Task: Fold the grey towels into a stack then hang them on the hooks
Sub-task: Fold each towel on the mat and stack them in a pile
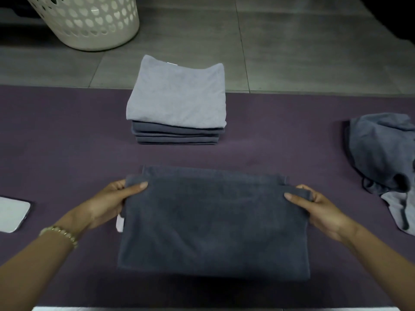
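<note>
A dark grey towel (213, 225) lies folded in half on the purple surface (56, 135) in front of me. My left hand (112, 203) pinches its upper left corner, thumb on top. My right hand (318, 207) pinches its upper right corner the same way. The far edge of the towel's lower layer shows just behind the top layer. Beyond it stands a stack of folded towels (177, 104), a light grey one on top of several dark grey ones.
A crumpled heap of grey towels (386, 158) lies at the right edge. A phone (12, 213) rests at the left edge. A white perforated laundry basket (89, 21) stands on the tiled floor beyond the surface.
</note>
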### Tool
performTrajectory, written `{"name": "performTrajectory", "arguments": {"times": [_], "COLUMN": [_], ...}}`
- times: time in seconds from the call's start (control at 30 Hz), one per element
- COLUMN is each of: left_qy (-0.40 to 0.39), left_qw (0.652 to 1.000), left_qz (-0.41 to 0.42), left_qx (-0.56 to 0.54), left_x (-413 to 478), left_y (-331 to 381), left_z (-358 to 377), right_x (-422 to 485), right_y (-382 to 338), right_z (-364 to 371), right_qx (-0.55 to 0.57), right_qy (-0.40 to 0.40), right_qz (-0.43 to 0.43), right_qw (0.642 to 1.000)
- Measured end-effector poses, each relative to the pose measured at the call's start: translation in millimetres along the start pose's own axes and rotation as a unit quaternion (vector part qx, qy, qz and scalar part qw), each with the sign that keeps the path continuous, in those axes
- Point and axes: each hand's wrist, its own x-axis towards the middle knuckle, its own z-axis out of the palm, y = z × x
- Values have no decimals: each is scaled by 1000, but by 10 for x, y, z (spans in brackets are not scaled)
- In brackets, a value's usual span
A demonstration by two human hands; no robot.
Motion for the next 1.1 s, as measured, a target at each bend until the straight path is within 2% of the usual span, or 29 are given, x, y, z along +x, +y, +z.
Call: {"name": "performTrajectory", "arguments": {"times": [0.07, 0.13, 0.2, 0.3, 0.57, 0.67, 0.77, 0.83, 0.9, 0.97, 1.1], "left_qy": [99, 205, 260, 278, 287, 261, 168, 136, 165, 232, 308], "left_qw": [995, 978, 962, 957, 950, 956, 957, 957, 967, 961, 936], "left_qz": [6, 23, 32, 38, 64, 24, -44, -44, -19, 18, 82], "left_qx": [-2, 40, 70, 74, 102, 131, 233, 253, 194, 148, 153], "left_x": [185, 389, 514, 614, 689, 638, 427, 250, 47, -119, -231], "left_y": [27, 7, -30, -32, -53, -54, -97, -248, -487, -765, -1082], "left_z": [85, 155, 205, 216, 191, 170, 90, 25, 26, 111, 314], "right_x": [219, 476, 672, 806, 819, 707, 423, 137, -143, -322, -442], "right_y": [14, 94, 203, 268, 276, 157, 165, 296, 454, 624, 863], "right_z": [35, 47, 55, 46, 93, 154, 161, 180, 225, 265, 346], "right_qx": [23, 14, -30, -53, -101, -126, -223, -222, -224, -223, -224], "right_qy": [98, 180, 239, 288, 352, 341, 268, 217, 187, 183, 235], "right_qz": [-26, -34, -31, -51, -60, -13, 51, 66, 70, 73, 9], "right_qw": [995, 983, 970, 955, 928, 932, 936, 948, 954, 955, 946]}}
